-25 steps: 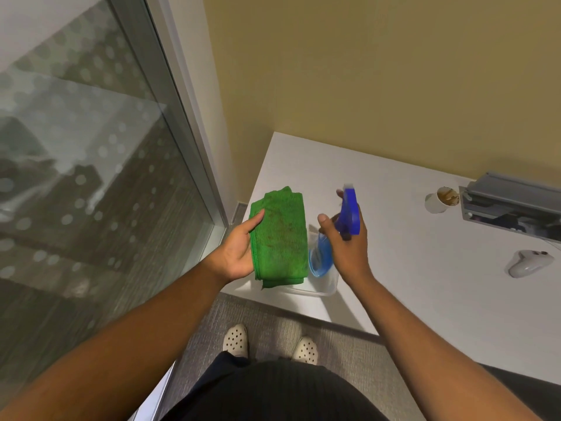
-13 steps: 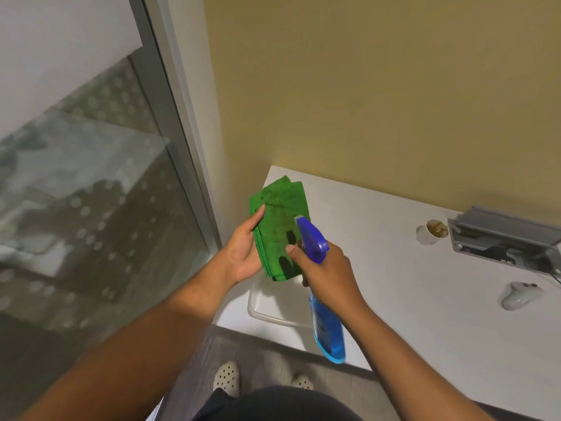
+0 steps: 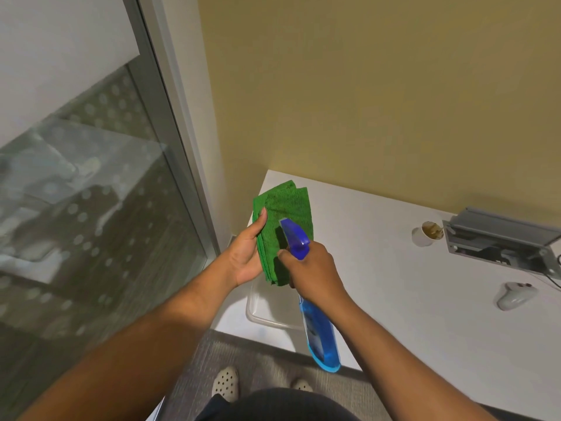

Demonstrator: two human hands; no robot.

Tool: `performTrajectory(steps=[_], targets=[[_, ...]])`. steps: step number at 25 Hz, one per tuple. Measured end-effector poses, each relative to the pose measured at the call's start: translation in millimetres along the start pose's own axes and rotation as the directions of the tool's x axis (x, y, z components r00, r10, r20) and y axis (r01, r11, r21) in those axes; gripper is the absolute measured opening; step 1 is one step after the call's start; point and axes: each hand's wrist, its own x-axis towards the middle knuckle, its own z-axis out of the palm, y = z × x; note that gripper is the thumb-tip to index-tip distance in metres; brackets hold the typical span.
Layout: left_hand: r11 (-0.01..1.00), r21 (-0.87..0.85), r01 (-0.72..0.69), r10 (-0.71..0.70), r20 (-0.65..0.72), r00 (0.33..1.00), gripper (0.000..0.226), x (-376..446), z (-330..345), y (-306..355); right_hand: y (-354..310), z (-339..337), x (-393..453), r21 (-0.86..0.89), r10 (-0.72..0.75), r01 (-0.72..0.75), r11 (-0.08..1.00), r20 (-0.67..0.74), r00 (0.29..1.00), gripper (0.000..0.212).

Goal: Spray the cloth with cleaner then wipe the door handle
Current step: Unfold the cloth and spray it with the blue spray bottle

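My left hand (image 3: 247, 256) grips the folded cloth (image 3: 285, 223), my right hand (image 3: 312, 268) clasps the bottle (image 3: 318, 329); with the nozzle (image 3: 293, 235) this close and angled, I judge spray could miss onto the table (image 3: 394, 284).

I log even, soft indoor light; faint reflections on the frosted-dot glass panel (image 3: 91, 208); motion blur on grey carpet (image 3: 258, 360) below it; wide-angle bending at edges.

White desk (image 3: 379, 268): broad bare middle, open to a hand. Near left corner taken by clear plastic tray (image 3: 261, 311). Far right edge: paper cup (image 3: 426, 235), open cable box (image 3: 501, 241), white controller (image 3: 514, 296). Glass partition (image 3: 91, 208) walls off the left; yellow wall (image 3: 364, 101) closes the back.
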Motion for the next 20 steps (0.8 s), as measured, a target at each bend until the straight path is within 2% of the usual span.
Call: performTrajectory(steps=[7, 11, 14, 20], targets=[[1.000, 0.018, -0.005, 0.005, 0.008, 1.000, 0.058, -2, -2, 2, 10, -23, 9, 0.056, 0.044, -0.038, 0.998, -0.115, 0.992, 0.030], [1.000, 0.011, -0.003, 0.003, 0.013, 1.000, 0.059, -1, -5, -2, 15, -33, 12, 0.033, 0.066, -0.062, 0.998, -0.133, 0.989, 0.030], [1.000, 0.010, 0.003, -0.003, 0.009, 1.000, 0.059, 2, -5, -3, 15, -32, 7, 0.019, 0.074, -0.072, 0.997, -0.110, 0.991, 0.031], [1.000, -0.016, -0.015, 0.015, 0.005, 1.000, 0.063, 3, 0, 0, 10, -11, -14, -0.043, 0.069, -0.068, 0.997, 0.024, 0.997, 0.033]])
